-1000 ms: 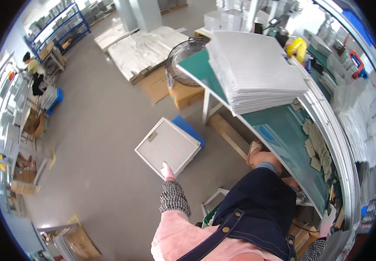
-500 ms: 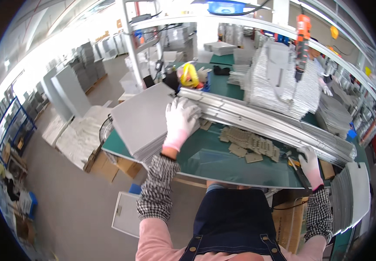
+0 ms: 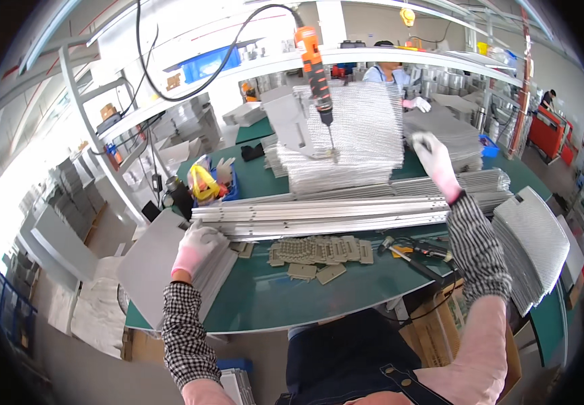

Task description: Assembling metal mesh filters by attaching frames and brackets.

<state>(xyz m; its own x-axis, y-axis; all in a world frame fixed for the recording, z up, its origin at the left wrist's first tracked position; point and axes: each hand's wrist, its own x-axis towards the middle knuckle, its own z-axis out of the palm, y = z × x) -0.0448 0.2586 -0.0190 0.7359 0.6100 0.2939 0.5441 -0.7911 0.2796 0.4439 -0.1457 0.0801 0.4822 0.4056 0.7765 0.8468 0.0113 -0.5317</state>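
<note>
Head view: your left hand (image 3: pixel 194 247) lies open on the grey panels (image 3: pixel 153 266) stacked on the bench (image 3: pixel 292 300); your right hand (image 3: pixel 435 162) reaches open toward the mesh stack (image 3: pixel 359 135).

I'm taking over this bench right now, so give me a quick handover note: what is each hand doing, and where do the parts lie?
Left hand: gloved, resting flat on the grey panel at the left end of the green table.
Right hand: gloved, raised by the tall mesh stack, holding nothing.
Done: the panel is on the table.
Left: the hanging orange screwdriver, aluminium rails and small grey brackets lie untouched.
</note>
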